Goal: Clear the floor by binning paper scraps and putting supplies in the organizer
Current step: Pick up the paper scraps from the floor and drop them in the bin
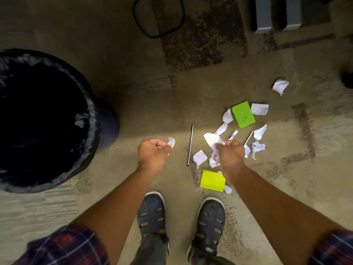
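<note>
The left hand (152,153) pinches a small paper scrap (171,142) at its fingertips; the right hand (230,155) is closed on a larger crumpled scrap (212,139) among the litter on the floor (145,104). The light scraps could slip from so slight a pinch on the way to the bin (57,119) — or the right hand could drag the marker (233,135) touching its scrap. The bin stands well to the left with bare floor between. The thin rod (190,145) lies between the hands, and the yellow pad (212,180) sits just ahead of the shoes (152,213) — easy to tread on.
</note>
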The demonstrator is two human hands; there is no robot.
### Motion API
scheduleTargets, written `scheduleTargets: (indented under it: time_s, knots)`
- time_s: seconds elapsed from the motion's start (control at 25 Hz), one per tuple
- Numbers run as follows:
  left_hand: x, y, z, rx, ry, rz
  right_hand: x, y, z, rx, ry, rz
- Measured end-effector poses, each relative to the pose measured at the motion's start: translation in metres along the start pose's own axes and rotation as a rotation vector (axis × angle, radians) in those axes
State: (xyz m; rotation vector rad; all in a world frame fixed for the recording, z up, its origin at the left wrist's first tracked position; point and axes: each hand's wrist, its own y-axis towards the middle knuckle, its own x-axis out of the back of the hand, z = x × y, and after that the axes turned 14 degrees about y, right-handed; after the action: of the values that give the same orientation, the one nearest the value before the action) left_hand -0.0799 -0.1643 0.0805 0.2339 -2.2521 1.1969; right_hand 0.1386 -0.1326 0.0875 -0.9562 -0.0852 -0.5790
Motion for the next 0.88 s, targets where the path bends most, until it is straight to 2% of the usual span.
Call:
scheduleTargets:
  time_s: [0.16, 0.32, 0.48, 0.56, 0.68, 0.76, 0.88]
  knots:
    - [0.051, -0.055, -0.019, 0.011, -0.285, 0.0, -0.014, -0.074, 0.045, -0.088, 0.202, 0.242]
    - [0.121, -0.091, -0.027, 0.007, -0.472, -0.029, -0.052, -0.153, 0.083, -0.101, 0.253, 0.396]
    - [0.192, -0.108, -0.008, -0.009, -0.543, -0.144, -0.103, -0.226, 0.103, -0.105, 0.217, 0.501]
    - [0.219, -0.109, 0.008, 0.037, -0.569, -0.222, -0.129, -0.254, 0.102, -0.084, 0.148, 0.53]
    - [0.251, -0.101, 0.033, 0.221, -0.682, -0.321, -0.17, -0.29, 0.09, -0.076, 0.051, 0.539]
    - [0.265, -0.091, 0.047, 0.333, -0.738, -0.334, -0.192, -0.306, 0.082, -0.113, 0.033, 0.523]
    - [0.283, -0.078, 0.058, 0.372, -0.829, -0.295, -0.214, -0.318, 0.077, -0.229, 0.113, 0.512]
